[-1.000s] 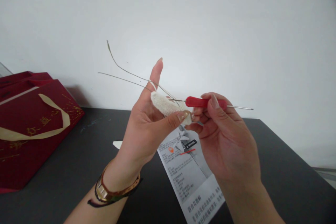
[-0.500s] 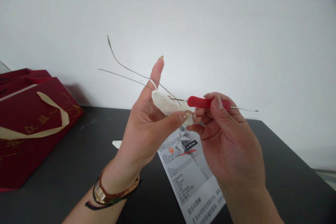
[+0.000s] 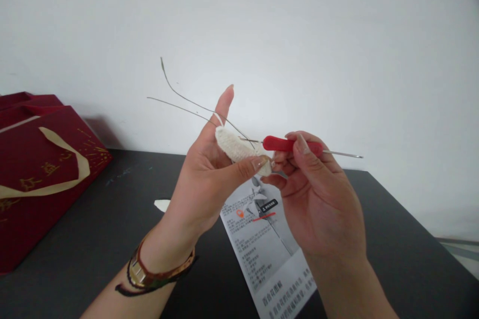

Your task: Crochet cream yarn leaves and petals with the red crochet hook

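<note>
Cream-white crochet work pinched in the left hand, red-handled hook in the right.

The left hand (image 3: pixel 204 179) nips a small, nubbly cream crochet piece (image 3: pixel 239 148) between thumb and middle fingers, forefinger raised with a strand of yarn looped over it; two thin bare wires (image 3: pixel 187 102) spring up and leftward from the piece. The right hand (image 3: pixel 318 194) closes its fingertips on a slim crochet hook (image 3: pixel 290 145) (smooth red plastic grip, steel shaft at both ends), its tip touching the piece. Below them on the matt black table (image 3: pixel 93 239) lies a glossy printed instruction sheet (image 3: pixel 265 254), partly hidden by both hands. Far left stands a dark red gift bag (image 3: pixel 33 179) with a pale ribbon handle; a small white scrap (image 3: pixel 162 205) lies between.
</note>
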The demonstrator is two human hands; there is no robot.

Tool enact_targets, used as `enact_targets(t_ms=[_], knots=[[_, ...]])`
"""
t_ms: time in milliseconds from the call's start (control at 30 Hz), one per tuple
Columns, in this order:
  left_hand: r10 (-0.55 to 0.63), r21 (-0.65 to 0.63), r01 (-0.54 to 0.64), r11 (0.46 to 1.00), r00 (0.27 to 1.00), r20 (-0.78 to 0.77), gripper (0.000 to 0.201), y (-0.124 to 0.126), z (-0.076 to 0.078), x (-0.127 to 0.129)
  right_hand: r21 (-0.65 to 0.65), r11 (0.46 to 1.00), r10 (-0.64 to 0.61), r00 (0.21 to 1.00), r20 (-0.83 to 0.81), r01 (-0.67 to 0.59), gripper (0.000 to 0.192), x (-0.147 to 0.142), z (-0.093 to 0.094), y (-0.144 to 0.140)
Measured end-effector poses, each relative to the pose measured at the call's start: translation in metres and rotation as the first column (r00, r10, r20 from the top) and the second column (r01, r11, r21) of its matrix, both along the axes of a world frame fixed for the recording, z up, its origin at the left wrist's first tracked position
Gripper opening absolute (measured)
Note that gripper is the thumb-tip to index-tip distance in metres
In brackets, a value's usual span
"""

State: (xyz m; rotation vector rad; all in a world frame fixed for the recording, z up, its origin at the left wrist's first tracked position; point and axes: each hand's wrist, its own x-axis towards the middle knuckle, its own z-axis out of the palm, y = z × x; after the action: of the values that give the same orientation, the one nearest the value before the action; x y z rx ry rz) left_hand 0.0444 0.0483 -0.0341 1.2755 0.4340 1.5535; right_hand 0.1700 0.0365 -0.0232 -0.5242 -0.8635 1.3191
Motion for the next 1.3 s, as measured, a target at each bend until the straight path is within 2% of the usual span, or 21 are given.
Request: enact_targets(t_ms=[333,500,600,767,967,1300], knots=[[0.020,-0.087,-0.018,0.996,1.000,0.019,0.081,-0.008,0.006,-0.002,0.031,0.999,-0.014,0.999,0.032,0.013,0.006,0.000,-0.004,0.003],[-0.027,-0.125,0.037,0.992,0.996,0.079,0.062,-0.006,0.006,-0.004,0.033,0.999,0.023,0.998,0.055,-0.025,0.006,0.004,-0.006,0.004],[-0.017,-0.170,0.038,0.985,0.992,0.123,0.048,-0.003,0.008,-0.003,0.024,0.999,0.028,0.998,0.063,-0.029,0.006,0.005,-0.007,0.005],[-0.009,-0.207,0.032,0.978,0.994,0.110,0.037,-0.001,0.009,-0.001,0.031,0.998,0.047,0.994,0.096,-0.050,0.005,0.007,-0.007,0.006],[0.037,-0.173,-0.019,0.985,0.994,0.106,0.040,0.004,0.006,-0.005,0.036,0.995,0.084,0.989,0.120,-0.089,0.005,0.010,-0.008,0.008],[-0.007,-0.170,0.019,0.985,0.997,0.073,0.061,0.006,-0.001,-0.003,0.026,0.998,0.059,0.988,0.145,-0.063,0.003,0.014,-0.011,0.013]])
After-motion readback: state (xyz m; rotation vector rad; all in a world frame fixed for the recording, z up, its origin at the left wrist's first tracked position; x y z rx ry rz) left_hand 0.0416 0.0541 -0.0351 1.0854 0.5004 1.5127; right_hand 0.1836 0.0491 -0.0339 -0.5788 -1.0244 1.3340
